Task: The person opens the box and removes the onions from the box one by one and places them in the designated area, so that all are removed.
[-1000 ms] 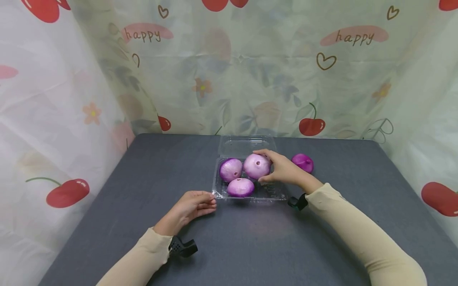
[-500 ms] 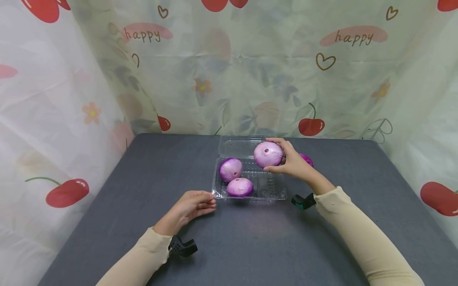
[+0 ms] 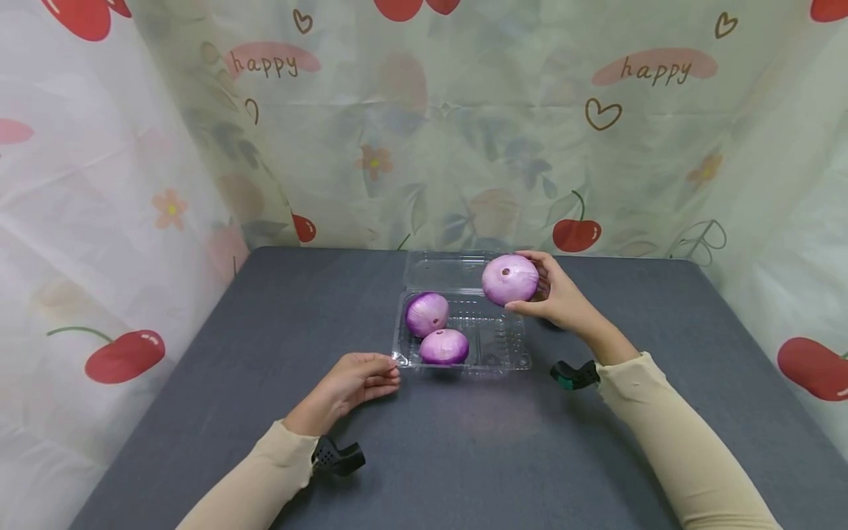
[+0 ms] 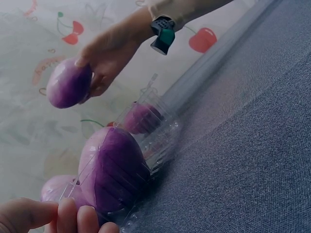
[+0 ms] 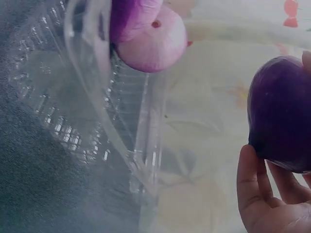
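Observation:
My right hand (image 3: pixel 562 300) grips a red onion (image 3: pixel 509 280) between thumb and fingers, raised over the back right of a clear plastic clamshell box (image 3: pixel 493 344). Two more red onions sit in the box's left part, one at the back (image 3: pixel 427 314) and one at the front (image 3: pixel 444 347). With thumb and fingertips, my left hand (image 3: pixel 351 386) pinches the box's front left corner. The left wrist view shows another purple onion (image 4: pixel 143 118) beyond the box, through its clear wall; my right hand hides it in the head view.
The box's lid (image 3: pixel 440 271) lies folded back toward the rear edge of the dark grey table (image 3: pixel 318 309). A printed curtain (image 3: pixel 450 147) hangs behind the table and along both sides. Black cameras are strapped to both wrists.
My right hand has lifted the onion out of the box's back middle and carried it up and to the right. My left hand has stayed at the corner.

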`<state>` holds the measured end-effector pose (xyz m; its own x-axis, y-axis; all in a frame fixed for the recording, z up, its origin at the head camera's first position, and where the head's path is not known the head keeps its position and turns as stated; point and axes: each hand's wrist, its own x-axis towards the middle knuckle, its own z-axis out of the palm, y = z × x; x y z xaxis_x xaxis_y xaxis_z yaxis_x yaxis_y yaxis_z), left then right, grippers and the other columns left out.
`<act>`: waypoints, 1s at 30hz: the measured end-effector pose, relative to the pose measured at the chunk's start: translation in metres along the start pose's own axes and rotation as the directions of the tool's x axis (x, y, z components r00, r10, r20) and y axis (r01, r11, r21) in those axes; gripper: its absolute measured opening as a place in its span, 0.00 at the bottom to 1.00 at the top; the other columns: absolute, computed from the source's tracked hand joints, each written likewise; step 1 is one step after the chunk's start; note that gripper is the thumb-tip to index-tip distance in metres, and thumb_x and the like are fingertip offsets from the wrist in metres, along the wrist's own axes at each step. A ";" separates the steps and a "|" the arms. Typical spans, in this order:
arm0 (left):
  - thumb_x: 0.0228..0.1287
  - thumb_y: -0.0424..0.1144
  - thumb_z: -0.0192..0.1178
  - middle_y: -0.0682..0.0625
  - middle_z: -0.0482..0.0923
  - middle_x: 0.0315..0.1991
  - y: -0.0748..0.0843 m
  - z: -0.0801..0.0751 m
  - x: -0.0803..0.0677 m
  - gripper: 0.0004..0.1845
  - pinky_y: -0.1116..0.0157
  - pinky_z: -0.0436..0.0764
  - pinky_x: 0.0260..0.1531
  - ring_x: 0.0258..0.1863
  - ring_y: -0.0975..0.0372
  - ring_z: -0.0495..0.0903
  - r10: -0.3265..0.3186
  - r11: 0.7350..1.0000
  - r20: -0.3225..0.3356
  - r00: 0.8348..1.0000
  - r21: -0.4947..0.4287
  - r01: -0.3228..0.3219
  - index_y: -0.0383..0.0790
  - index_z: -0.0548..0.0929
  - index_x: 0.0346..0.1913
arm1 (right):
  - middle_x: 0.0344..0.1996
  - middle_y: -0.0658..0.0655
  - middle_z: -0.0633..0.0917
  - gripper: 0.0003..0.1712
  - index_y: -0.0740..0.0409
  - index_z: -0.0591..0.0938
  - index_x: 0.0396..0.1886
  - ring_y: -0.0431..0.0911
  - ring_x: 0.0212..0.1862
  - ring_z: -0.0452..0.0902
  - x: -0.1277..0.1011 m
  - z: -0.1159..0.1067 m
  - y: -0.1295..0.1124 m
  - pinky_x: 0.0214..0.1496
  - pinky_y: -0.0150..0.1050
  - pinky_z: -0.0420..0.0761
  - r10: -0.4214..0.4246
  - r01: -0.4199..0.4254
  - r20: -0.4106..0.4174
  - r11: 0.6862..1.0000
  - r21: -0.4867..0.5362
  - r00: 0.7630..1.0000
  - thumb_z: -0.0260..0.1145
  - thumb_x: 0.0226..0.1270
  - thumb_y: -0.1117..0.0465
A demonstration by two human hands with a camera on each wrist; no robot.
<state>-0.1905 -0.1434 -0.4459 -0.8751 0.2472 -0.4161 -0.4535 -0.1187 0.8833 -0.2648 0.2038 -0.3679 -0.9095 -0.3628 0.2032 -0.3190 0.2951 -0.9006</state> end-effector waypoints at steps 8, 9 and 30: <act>0.66 0.31 0.59 0.50 0.83 0.26 0.001 0.001 0.000 0.08 0.62 0.87 0.40 0.30 0.61 0.85 -0.003 1.000 -0.011 1.000 0.008 0.003 0.27 0.80 0.42 | 0.61 0.59 0.71 0.47 0.57 0.60 0.72 0.38 0.55 0.73 -0.005 -0.014 -0.003 0.52 0.22 0.78 -0.015 0.017 -0.050 0.999 0.051 0.999 0.74 0.54 0.71; 0.66 0.31 0.59 0.50 0.83 0.26 0.001 0.001 0.000 0.09 0.62 0.87 0.40 0.30 0.61 0.85 -0.003 1.000 -0.012 1.000 0.008 0.003 0.25 0.79 0.44 | 0.60 0.57 0.71 0.47 0.56 0.60 0.72 0.38 0.55 0.73 -0.006 -0.016 -0.003 0.53 0.22 0.78 -0.017 0.021 -0.059 0.998 0.062 0.998 0.73 0.55 0.71; 0.67 0.31 0.59 0.49 0.83 0.27 0.001 0.000 0.000 0.05 0.62 0.87 0.41 0.31 0.61 0.85 -0.006 1.000 -0.017 1.000 0.016 0.007 0.31 0.81 0.38 | 0.60 0.49 0.68 0.48 0.48 0.59 0.73 0.40 0.54 0.72 -0.026 -0.048 0.011 0.46 0.23 0.80 -0.010 0.056 -0.231 0.980 0.192 0.973 0.69 0.56 0.76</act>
<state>-0.1905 -0.1432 -0.4452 -0.8749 0.2314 -0.4254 -0.4566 -0.1014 0.8839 -0.2571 0.2588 -0.3649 -0.9433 -0.1517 0.2953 -0.3117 0.0990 -0.9450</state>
